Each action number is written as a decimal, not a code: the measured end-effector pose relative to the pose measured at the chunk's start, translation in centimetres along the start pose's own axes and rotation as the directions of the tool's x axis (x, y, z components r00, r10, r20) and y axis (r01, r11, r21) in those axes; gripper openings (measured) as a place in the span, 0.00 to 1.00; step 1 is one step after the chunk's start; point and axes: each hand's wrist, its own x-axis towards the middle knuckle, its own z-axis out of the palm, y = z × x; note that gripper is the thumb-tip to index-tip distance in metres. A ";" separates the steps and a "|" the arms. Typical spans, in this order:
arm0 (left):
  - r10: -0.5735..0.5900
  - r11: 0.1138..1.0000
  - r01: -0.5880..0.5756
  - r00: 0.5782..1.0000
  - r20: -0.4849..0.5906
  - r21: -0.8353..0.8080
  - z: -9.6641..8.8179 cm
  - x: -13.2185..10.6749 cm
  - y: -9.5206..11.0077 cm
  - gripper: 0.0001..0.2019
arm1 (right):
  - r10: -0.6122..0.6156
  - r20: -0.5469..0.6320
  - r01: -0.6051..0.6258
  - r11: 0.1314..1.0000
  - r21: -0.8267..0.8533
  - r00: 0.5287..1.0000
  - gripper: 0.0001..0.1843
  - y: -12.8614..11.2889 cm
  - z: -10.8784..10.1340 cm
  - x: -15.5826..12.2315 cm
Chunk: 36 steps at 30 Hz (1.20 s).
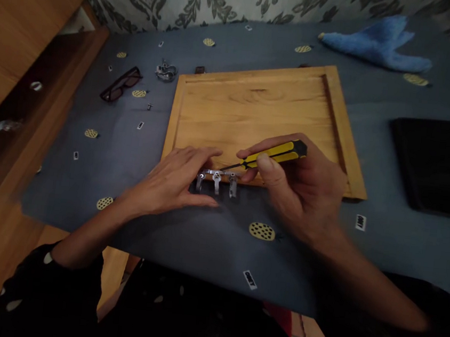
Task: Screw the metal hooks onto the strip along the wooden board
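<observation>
A yellow and black screwdriver [277,155] is gripped in my right hand [305,193], its thin shaft slanting down to the left. The screwdriver's tip meets or nearly meets a small metal hook rail [216,177] with three hooks. This rail sits at the near edge of a framed wooden board [250,112], hooks pointing toward me. My left hand [178,177] rests around the rail's left end, its fingers on the board and its thumb stretched out below. Thumb and fingers stay apart; whether they touch the rail I cannot tell.
Sunglasses [122,83] and a cluster of metal hooks [166,71] lie left of the board, with a tiny metal piece [150,107] nearby. A blue bird-shaped plush [378,45] lies at the back right. A black flat tablet-like object [436,166] is at the right.
</observation>
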 end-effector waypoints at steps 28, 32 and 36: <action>-0.010 0.995 0.015 0.999 -0.045 0.101 0.9 0.6 0.5 0.41 | 0.051 -0.003 -0.051 0.998 -0.022 0.999 0.08 -0.5 -0.1 -0.5; -0.026 0.987 0.032 0.999 -0.039 0.156 0.8 0.6 0.8 0.41 | 0.022 -0.016 -0.023 0.999 -0.035 1.000 0.08 -0.5 0.0 -0.5; -0.002 0.989 0.010 0.999 -0.052 0.147 0.9 0.5 0.7 0.38 | 0.029 -0.011 -0.029 0.998 -0.052 1.000 0.07 -0.4 -0.1 -0.5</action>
